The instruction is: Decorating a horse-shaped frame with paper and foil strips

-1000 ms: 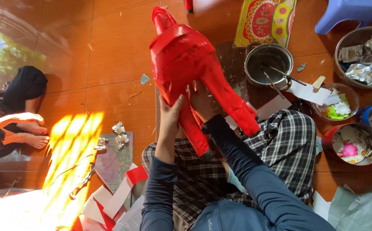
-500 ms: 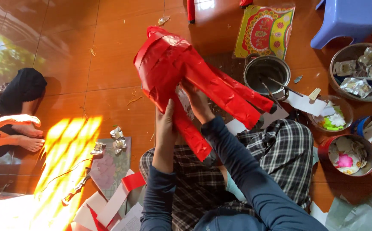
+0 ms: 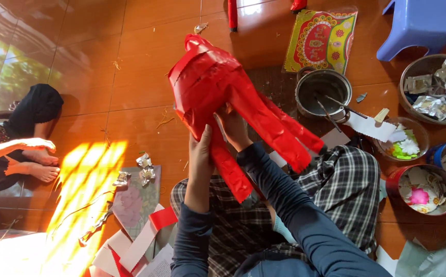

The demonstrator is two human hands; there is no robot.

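Both hands hold the red paper figure (image 3: 217,87) up over the lap, above the floor. Left hand (image 3: 201,149) presses flat against its underside w/ fingers closed along one long red strip; right hand (image 3: 231,125) sits just beside it, fingers tucked into the body where the legs branch off, gripping red paper.

Judging by that grip, the step is smoothing/pressing paper onto the form. To do it well: keep the left hand as the support, press w/ the right from the middle outward so no creases get trapped, and keep the loose strips (they hang toward the plaid lap) from folding on themselves.

Containers, all to the right of the fingers:
- metal pot (image 3: 322,92), nearest, w/ thin sticks leaning inside; contents otherwise dark, can't tell.
- big metal bowl (image 3: 413,72), farther right, holds crumpled silver foil pieces.
- small bowl (image 3: 422,137) w/ green and white paper bits.
- red-rimmed bowl (image 3: 395,179) w/ paper scraps and a pink piece.

A blue plastic stool (image 3: 420,23) stands beyond them.
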